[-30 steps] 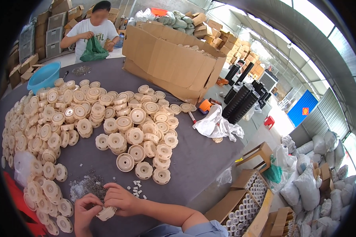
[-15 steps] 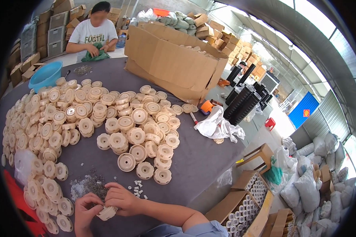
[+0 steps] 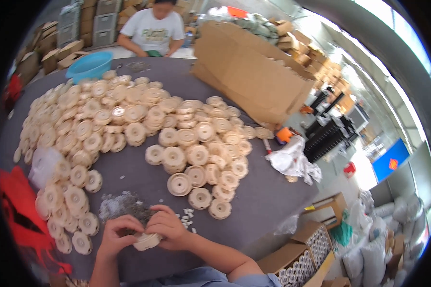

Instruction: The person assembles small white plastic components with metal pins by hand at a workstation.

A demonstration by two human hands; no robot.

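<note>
Low in the middle, a cream round plastic wheel-like part [image 3: 147, 242] is held between my two hands above the grey tabletop. My right hand [image 3: 166, 228] is closed round its right side, with thumb and fingers against the edge. My left hand [image 3: 122, 232] has curled, closed fingers whose tips meet the part's upper left edge; any small piece between them is too small to make out. Just beyond my fingers lies a heap of small clear and dark grey pieces [image 3: 124, 205]. Several short white plugs [image 3: 187, 219] are scattered right of my right hand.
Large piles of matching cream parts [image 3: 100, 117] cover the table's left and middle. A blue basin [image 3: 89, 67] and big cardboard box [image 3: 254, 71] stand at the far side, where another person [image 3: 153, 31] sits. A white cloth [image 3: 297, 160] lies right; boxes of tubes [image 3: 297, 268] stand below.
The view has shifted, so the table sits further right and higher up. My hands still hold the cream part together. The other person's hands have moved lower with the green cloth.
</note>
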